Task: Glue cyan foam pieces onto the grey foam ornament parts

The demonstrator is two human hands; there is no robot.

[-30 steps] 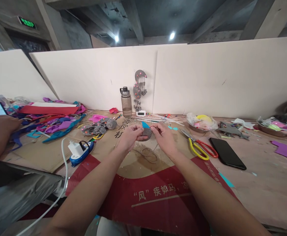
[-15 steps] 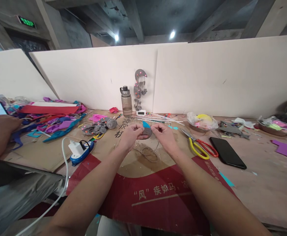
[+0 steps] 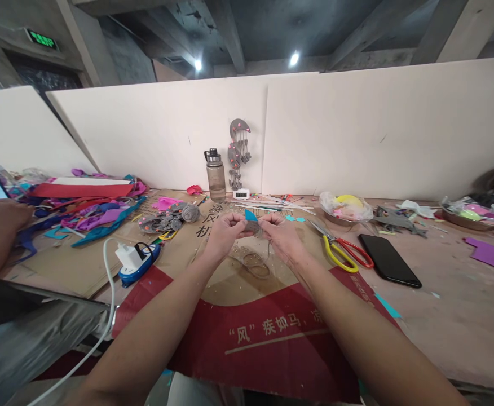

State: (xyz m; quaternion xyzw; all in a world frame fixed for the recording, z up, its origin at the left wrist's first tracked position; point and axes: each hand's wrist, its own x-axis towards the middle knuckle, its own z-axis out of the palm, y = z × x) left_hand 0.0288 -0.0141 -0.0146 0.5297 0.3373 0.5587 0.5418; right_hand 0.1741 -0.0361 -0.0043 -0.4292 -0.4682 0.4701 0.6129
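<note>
Near the middle of the table, my left hand (image 3: 226, 232) pinches a small grey piece (image 3: 252, 226) with a blue piece (image 3: 251, 215) standing up from it. From the right, the closed fingers of my right hand (image 3: 281, 232) meet the same grey piece, and grey yarn hangs beside them. Below both hands a loop of yarn (image 3: 255, 265) lies on the brown and red cardboard (image 3: 272, 361). Scissors with one yellow and one red handle (image 3: 340, 248) rest open to the right of my right hand.
A black phone (image 3: 389, 260) lies right of the scissors. Behind are a bottle (image 3: 216, 179), a small white clock (image 3: 241, 194) and a plastic-covered bowl (image 3: 345, 208). At left are a power strip (image 3: 140, 269), fabric strips (image 3: 98, 221) and another person's hand (image 3: 8, 217).
My right hand has closed in against the grey piece beside my left fingers. Less of the grey piece shows now. The whole view has shifted slightly.
</note>
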